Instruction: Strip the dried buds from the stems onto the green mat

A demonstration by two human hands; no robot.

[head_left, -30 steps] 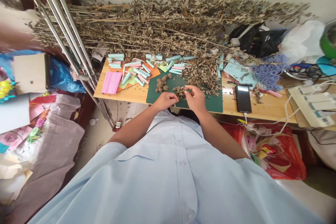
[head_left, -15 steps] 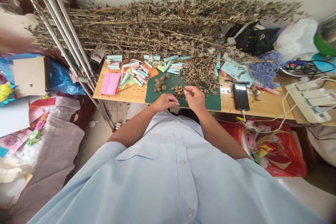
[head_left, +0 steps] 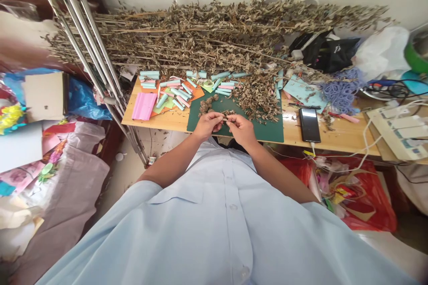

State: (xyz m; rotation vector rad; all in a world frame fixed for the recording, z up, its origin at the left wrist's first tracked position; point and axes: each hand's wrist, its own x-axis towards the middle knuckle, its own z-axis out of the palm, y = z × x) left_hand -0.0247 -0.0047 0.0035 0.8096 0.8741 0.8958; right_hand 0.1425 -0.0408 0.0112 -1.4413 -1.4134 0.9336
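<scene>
Over the near edge of a green cutting mat (head_left: 272, 131), my left hand (head_left: 209, 126) and my right hand (head_left: 241, 129) almost meet at the fingertips. Both pinch what looks like a small bit of dried leaf, mostly hidden by the fingers. Just beyond my left hand sit several brown balls of rolled dried leaf (head_left: 206, 104). A small heap of crumbled leaf (head_left: 228, 112) lies behind the fingertips, partly covered by them. The large pile of dried leaves (head_left: 257, 98) spreads over the mat's right side, beyond my right hand.
Long dried leafy stalks (head_left: 200, 35) fill the back of the table. Blue and pink paper rolls (head_left: 180, 93) lie left of the mat, near pink paper (head_left: 144, 106). Rightward are a plugged-in phone (head_left: 309, 124), purple cord (head_left: 343, 89) and a power strip (head_left: 401, 131). Metal tripod legs (head_left: 90, 49) stand left.
My left hand has moved up and its fingertips have come to my right hand's. My right hand has shifted slightly down and left, away from the crumbled leaf. The view has tilted slightly.
</scene>
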